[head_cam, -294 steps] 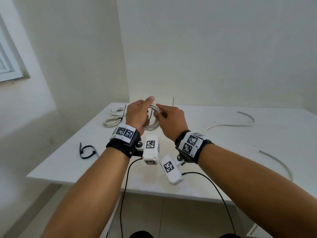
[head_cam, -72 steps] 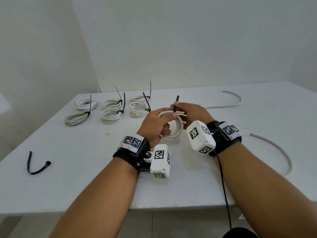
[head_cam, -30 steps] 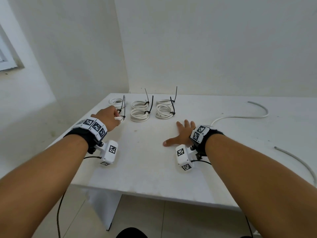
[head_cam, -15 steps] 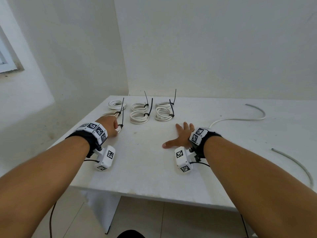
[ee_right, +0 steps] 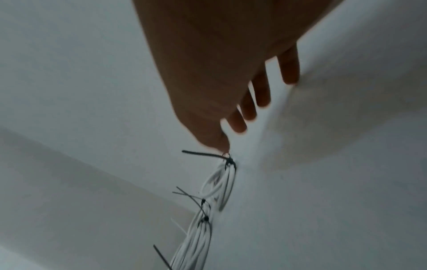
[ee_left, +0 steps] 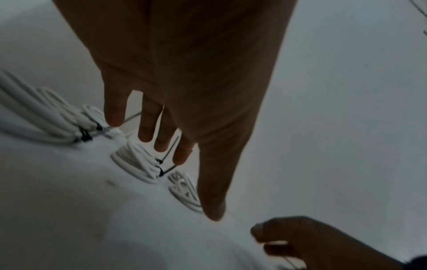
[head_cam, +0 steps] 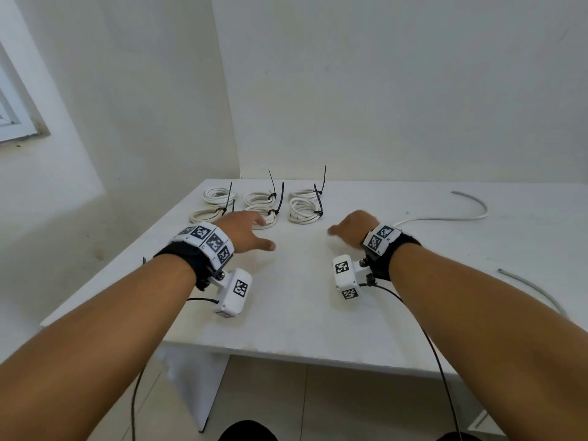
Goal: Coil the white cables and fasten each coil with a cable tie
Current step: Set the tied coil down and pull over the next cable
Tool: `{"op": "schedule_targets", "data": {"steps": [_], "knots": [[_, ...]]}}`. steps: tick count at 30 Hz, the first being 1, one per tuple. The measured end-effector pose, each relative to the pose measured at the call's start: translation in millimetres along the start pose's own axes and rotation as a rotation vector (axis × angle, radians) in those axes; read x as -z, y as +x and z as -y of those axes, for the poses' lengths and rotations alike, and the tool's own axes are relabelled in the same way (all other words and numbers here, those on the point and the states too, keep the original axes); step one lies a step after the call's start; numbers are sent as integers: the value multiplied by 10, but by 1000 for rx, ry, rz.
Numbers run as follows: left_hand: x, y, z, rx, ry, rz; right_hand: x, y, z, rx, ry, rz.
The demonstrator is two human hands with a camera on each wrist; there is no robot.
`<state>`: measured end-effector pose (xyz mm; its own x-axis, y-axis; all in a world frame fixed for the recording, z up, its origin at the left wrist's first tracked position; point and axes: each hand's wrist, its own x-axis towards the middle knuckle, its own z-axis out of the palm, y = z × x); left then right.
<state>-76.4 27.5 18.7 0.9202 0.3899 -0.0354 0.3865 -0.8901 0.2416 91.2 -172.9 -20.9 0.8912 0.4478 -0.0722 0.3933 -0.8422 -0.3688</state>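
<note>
Several white cable coils, each bound with a black cable tie, lie in a row at the table's far left: left coil [head_cam: 219,196], middle coil [head_cam: 260,198], right coil [head_cam: 303,212]. My left hand [head_cam: 254,231] hovers just in front of the middle coil, fingers straight and spread, holding nothing. The left wrist view shows its fingers [ee_left: 148,124] above the tied coils [ee_left: 136,164]. My right hand [head_cam: 346,229] is a little right of the right coil, empty and relaxed. In the right wrist view its thumb is close to a tie on a coil [ee_right: 225,176].
Two loose white cables lie on the white table [head_cam: 302,313]: a curved one [head_cam: 474,214] at the back right and another [head_cam: 534,292] near the right edge. Walls close the back and left sides. A window frame [head_cam: 16,122] is at the far left.
My left hand has let go of the front-left coil and moved right and up. My right hand has lifted off the table, where it lay flat.
</note>
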Motion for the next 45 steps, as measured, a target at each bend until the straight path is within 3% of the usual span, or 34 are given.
{"op": "schedule_targets", "data": {"steps": [4,7,10,12,14,17,20,24,28,30,32,35,38,41,45], "knots": [[-219,-25,-220,-73,43,177,259,-97,-282,-193,-10,-332],[-358,-22,-249,-87,100,268,412,-188,-577,-254,80,-214],[-375,2,-237,-78,132,300,443,-282,-673,-236,2,-30],[-367,6,-244,-70,141,304,464,-318,-711,-238,-12,19],[-364,-2,-252,-67,138,310,505,-226,-739,-248,312,-51],[-370,-16,-249,-79,134,313,585,-103,-699,-196,316,-35],[-371,-65,-252,-90,161,320,705,-121,-598,-158,485,-87],[-380,-103,-245,-95,211,368,840,-247,-371,-134,358,38],[-390,-102,-251,-87,241,394,966,-304,-289,-87,409,-7],[-397,-115,-267,-95,259,402,1010,-317,-292,21,321,0],[-402,-125,-285,-93,222,380,1046,-362,-260,125,262,37],[-390,-81,-327,-74,-17,241,1135,-396,-200,183,160,47],[-360,15,-418,-114,-300,36,1265,-445,-145,221,-81,-143],[-310,89,-590,-219,-419,-137,1394,-518,-118,183,-145,-330],[-221,219,-900,-308,-541,-191,1542,-627,-2,240,-112,-397]]}}
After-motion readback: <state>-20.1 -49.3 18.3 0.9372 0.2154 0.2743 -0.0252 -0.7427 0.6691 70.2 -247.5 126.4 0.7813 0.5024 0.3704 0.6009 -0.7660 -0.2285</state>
